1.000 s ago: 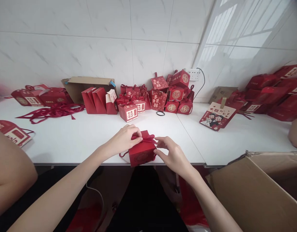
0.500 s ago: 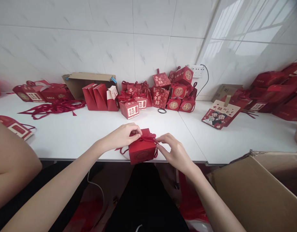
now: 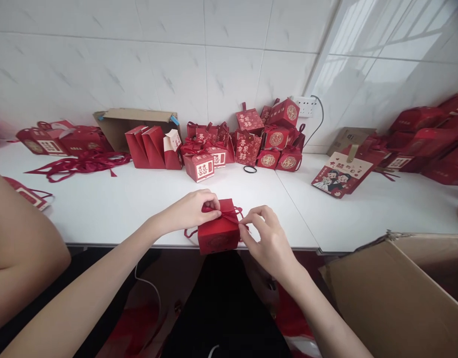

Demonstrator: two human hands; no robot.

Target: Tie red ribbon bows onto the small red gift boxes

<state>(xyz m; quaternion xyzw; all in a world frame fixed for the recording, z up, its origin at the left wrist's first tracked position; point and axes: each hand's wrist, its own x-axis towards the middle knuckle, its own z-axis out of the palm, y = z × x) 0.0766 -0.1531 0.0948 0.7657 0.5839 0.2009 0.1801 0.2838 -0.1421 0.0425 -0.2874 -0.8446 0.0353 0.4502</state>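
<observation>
A small red gift box [image 3: 218,239] stands at the front edge of the white table, with a round emblem on its near face. Dark red ribbon [image 3: 229,216] runs across its top, and a loop of it shows at the right. My left hand [image 3: 193,211] comes from the left, thumb and fingers pinched on the ribbon above the box. At the box's right side my right hand [image 3: 266,236] pinches a length of the ribbon between thumb and forefinger. A twisted cord handle [image 3: 190,233] sticks out on the left side.
Folded red boxes [image 3: 148,147] and finished-looking boxes [image 3: 277,139] line the wall. Loose ribbons [image 3: 83,165] lie at left. A black ring [image 3: 250,169] is behind my hands. A cardboard carton [image 3: 393,288] stands at right front. Another person's arm [image 3: 23,248] is at left.
My right hand has drawn the ribbon slightly down and to the right, and the ribbon now stretches across the box top. My left hand stays nearly in place.
</observation>
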